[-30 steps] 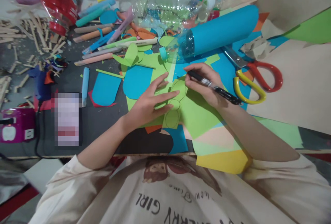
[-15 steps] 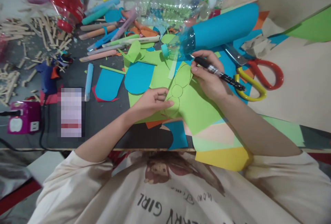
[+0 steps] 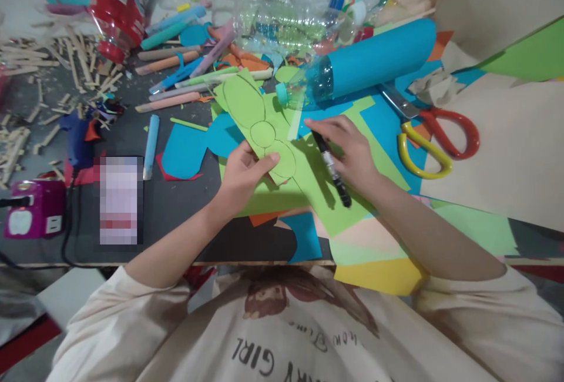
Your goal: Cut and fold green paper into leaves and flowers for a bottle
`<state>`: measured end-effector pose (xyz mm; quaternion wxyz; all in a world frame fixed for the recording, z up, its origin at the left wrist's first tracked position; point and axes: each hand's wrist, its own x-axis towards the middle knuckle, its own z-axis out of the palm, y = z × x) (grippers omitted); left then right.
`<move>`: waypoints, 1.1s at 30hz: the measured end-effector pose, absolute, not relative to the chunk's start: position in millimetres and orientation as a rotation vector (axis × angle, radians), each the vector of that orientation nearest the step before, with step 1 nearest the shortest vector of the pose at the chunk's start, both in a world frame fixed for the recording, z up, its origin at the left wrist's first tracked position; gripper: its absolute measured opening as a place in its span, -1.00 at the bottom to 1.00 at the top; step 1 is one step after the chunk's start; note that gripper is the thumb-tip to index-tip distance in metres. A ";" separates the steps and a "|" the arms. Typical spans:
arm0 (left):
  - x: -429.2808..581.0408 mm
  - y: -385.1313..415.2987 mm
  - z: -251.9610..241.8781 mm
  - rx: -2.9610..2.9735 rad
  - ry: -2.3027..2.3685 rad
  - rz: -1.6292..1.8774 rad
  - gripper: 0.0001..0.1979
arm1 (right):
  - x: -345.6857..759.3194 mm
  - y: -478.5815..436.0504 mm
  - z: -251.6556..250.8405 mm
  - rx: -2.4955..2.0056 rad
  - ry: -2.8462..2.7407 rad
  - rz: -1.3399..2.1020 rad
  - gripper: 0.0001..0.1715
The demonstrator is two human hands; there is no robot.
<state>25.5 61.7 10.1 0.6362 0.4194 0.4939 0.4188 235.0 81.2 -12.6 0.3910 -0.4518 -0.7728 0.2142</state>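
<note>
My left hand (image 3: 247, 176) grips the lower end of a green paper piece (image 3: 243, 100), thumb on top. Drawn on it in dark line are a small circle and a long oval on either side, like a bow. My right hand (image 3: 350, 150) has a black pen (image 3: 330, 167) under its curled fingers, index finger stretched out to the left. Below both hands lies a larger green sheet (image 3: 339, 211). Beyond the right hand rests a plastic bottle wrapped in blue paper (image 3: 381, 59), its light-blue cap pointing left. Scissors with red and yellow handles (image 3: 425, 141) lie to the right.
Blue rounded paper pieces (image 3: 183, 150) lie left of my left hand. Further left are a phone (image 3: 118, 200), a blue glue gun (image 3: 81, 141) and a purple box (image 3: 37, 208). Markers (image 3: 171, 97), clear bottles (image 3: 299, 23) and wooden sticks (image 3: 26, 47) fill the back.
My left hand has lifted and tilted the drawn-on green piece up to the left. My right hand has moved off the paper, and the pen now points down toward me.
</note>
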 end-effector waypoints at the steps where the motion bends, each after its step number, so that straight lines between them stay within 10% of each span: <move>1: 26.0 62.0 10.5 0.952 1.138 0.951 -0.64 | 236.3 82.0 -13.5 -1.131 -2.003 0.482 -0.58; 16: 27.7 67.5 11.1 0.717 1.226 0.763 -0.56 | 296.1 58.2 52.3 -1.660 -2.011 0.258 -0.77; 23: 31.6 61.6 20.7 0.569 0.983 0.534 -0.63 | 375.1 46.7 26.2 -2.330 -2.204 0.176 -0.25; 33: 26.2 63.3 13.9 0.642 0.963 0.557 -0.57 | 352.2 74.6 31.5 -2.467 -1.903 0.358 -0.19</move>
